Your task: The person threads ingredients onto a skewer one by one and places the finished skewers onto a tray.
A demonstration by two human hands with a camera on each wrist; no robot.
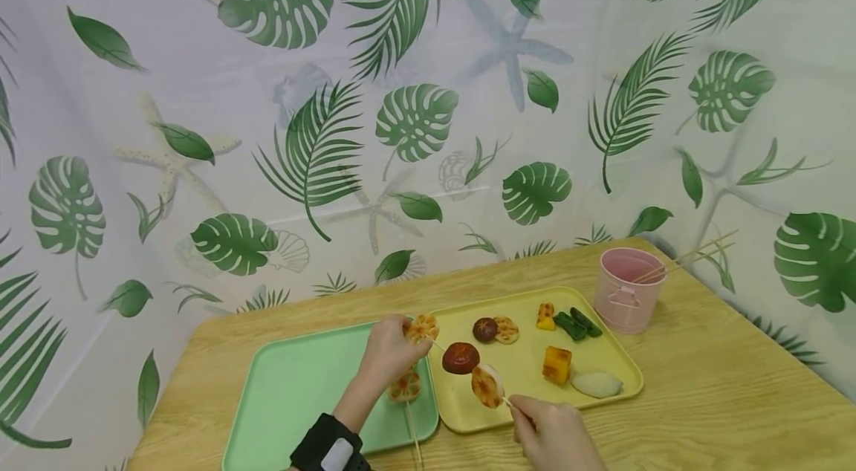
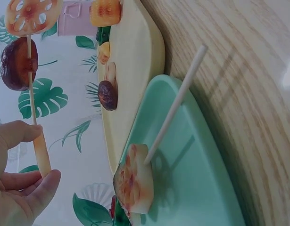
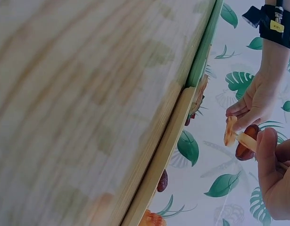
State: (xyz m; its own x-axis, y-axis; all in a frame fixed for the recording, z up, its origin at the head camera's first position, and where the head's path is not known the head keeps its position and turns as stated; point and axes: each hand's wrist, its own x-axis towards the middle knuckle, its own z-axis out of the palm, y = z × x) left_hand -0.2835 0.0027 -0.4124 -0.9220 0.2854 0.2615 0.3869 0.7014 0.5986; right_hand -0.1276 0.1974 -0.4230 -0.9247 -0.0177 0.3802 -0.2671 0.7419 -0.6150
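Observation:
My left hand (image 1: 388, 348) pinches a toy lotus root slice (image 2: 42, 155) by its edges at the far end of a thin wooden skewer (image 2: 32, 101). Along that skewer sit a brown shiitake mushroom (image 1: 461, 358) and a second browned lotus root slice (image 1: 487, 385). My right hand (image 1: 558, 435) grips the skewer's near end, just below this second slice. The skewer is raised over the trays. Under my left wrist, another skewer (image 1: 413, 430) bearing a lotus root slice (image 1: 404, 387) lies on the green tray (image 1: 294, 374).
A yellow tray (image 1: 521, 300) adjoins the green one. On it are a small mushroom (image 1: 484, 330), a lotus root slice (image 1: 506, 330), yellow chunks (image 1: 557, 365), green pieces (image 1: 578, 323) and a pale oval piece (image 1: 597, 383). A pink bucket (image 1: 622, 304) with skewers stands behind, right.

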